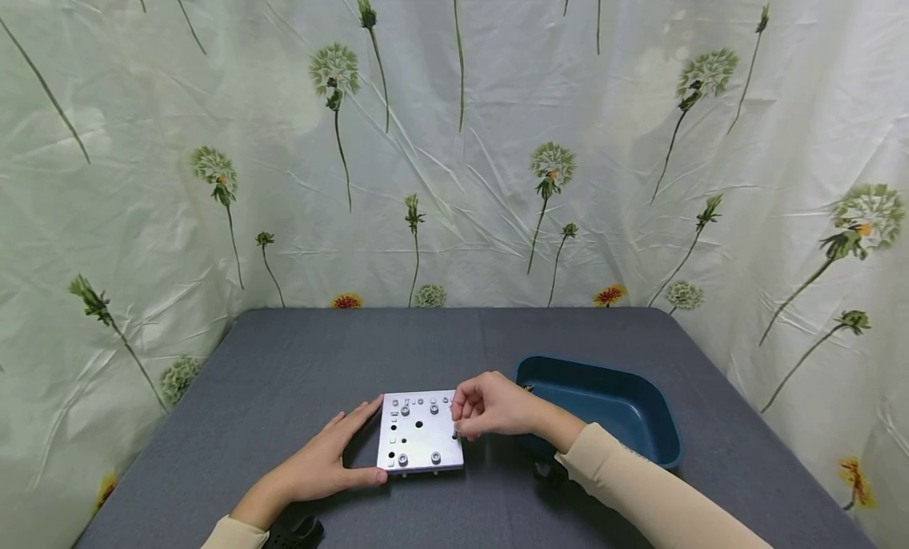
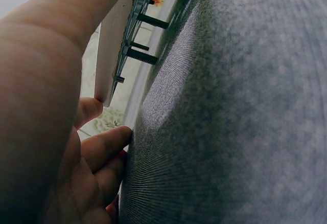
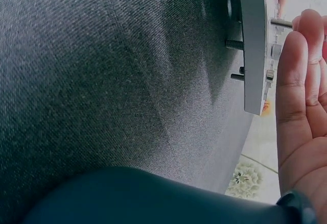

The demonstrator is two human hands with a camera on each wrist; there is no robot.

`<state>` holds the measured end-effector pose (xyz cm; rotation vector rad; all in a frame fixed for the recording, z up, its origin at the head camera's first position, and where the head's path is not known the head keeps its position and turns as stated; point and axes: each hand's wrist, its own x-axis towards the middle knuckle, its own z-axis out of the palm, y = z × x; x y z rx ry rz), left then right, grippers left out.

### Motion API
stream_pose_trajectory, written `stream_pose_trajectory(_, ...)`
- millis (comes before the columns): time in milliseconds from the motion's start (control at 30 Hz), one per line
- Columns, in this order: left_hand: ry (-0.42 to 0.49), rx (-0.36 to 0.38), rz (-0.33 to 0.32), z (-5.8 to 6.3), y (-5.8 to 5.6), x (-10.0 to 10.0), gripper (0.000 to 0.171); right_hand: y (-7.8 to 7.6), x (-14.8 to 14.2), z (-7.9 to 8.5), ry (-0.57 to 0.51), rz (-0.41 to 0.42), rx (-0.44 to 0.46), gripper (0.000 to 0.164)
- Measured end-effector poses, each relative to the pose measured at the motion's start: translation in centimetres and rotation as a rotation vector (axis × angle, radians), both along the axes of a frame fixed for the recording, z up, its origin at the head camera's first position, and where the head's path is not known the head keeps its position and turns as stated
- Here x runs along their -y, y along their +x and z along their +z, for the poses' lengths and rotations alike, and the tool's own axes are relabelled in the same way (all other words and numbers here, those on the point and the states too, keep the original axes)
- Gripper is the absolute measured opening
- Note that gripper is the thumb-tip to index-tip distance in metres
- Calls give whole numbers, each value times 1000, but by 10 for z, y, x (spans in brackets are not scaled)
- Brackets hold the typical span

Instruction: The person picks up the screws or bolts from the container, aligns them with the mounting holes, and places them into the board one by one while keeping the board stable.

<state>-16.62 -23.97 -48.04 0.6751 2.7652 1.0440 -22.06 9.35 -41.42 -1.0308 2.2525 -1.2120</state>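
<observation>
A silvery metal plate (image 1: 419,442) with holes and several socket-head screws (image 1: 436,457) lies in front of me. Threaded screw ends (image 2: 142,56) stick out of its underside, above the grey cloth. My left hand (image 1: 323,458) holds the plate by its left side, thumb at the near corner and index fingertip at the far one. Over the plate's right edge, my right hand (image 1: 497,407) pinches a slim metal pin (image 3: 282,23) that stands up from the top face. The fingertips hide the pin's upper end.
A dark blue tray (image 1: 642,411) stands to the right, behind my right forearm, with small brass-coloured parts (image 1: 528,388) at its left end. The table (image 1: 341,344) has a grey cloth cover. A flower-print curtain (image 1: 454,170) hangs behind it.
</observation>
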Motion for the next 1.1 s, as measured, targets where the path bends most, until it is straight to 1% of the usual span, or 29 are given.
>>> stream_pose_trajectory(200, -1, 0, 4, 0, 0, 0, 112, 0, 1, -1, 22, 11, -3, 3)
stream_pose_trajectory(467, -8, -22, 3, 0, 2, 0, 112, 0, 1, -1, 38, 11, 3, 7)
stream_pose_trajectory(733, -5, 15, 15, 4, 2, 0, 113, -1, 2, 1, 50, 28, 6, 6)
stream_pose_trajectory(1100, -7, 19, 6, 3, 1, 2, 113, -2, 2, -1, 52, 15, 30, 7)
